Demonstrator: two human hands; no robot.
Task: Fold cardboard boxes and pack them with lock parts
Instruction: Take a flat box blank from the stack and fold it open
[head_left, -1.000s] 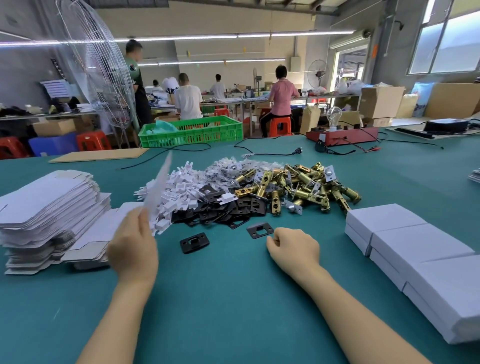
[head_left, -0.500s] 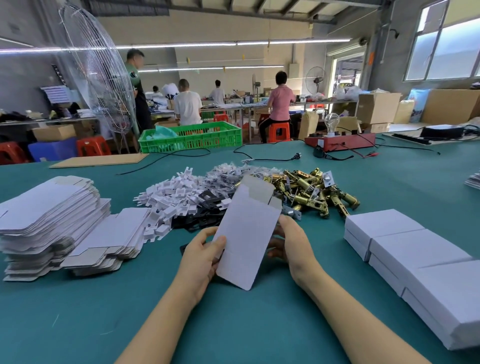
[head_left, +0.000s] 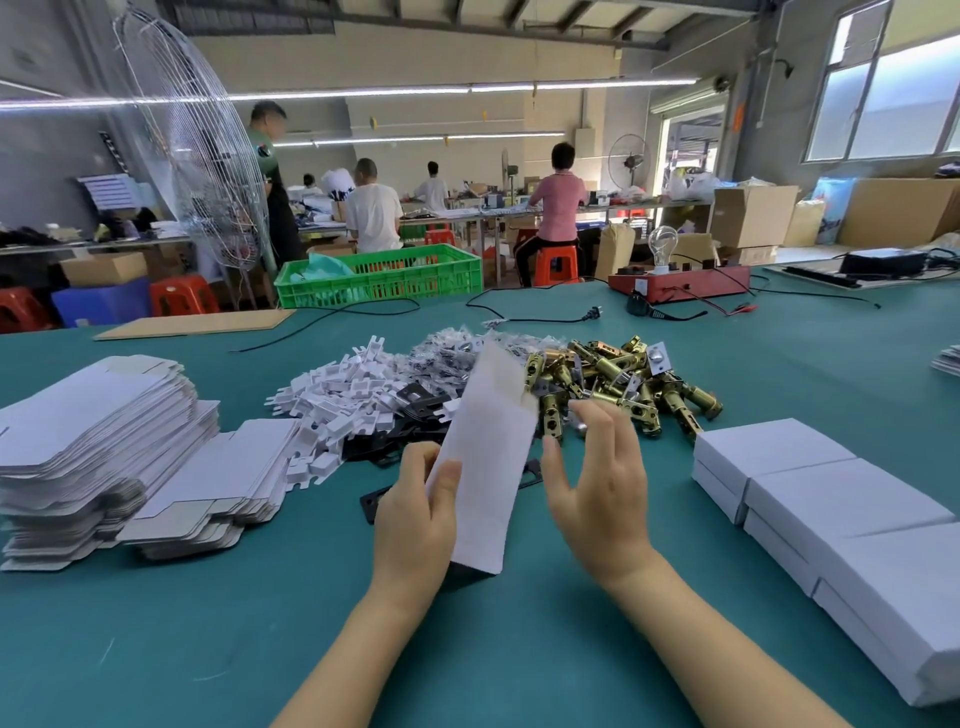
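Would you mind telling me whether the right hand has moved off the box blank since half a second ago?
Yes. The right hand has let go of the box blank and shifted right, toward the finished boxes.

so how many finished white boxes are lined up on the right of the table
3 closed white boxes in a row along the right edge: the farthest, the middle, the nearest. More may lie out of view.

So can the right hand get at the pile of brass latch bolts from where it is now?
Probably yes. The right hand is open and holds nothing, and the pile of brass latch bolts lies just beyond its fingertips with nothing between; the flat white cardboard box blank stays in the left hand.
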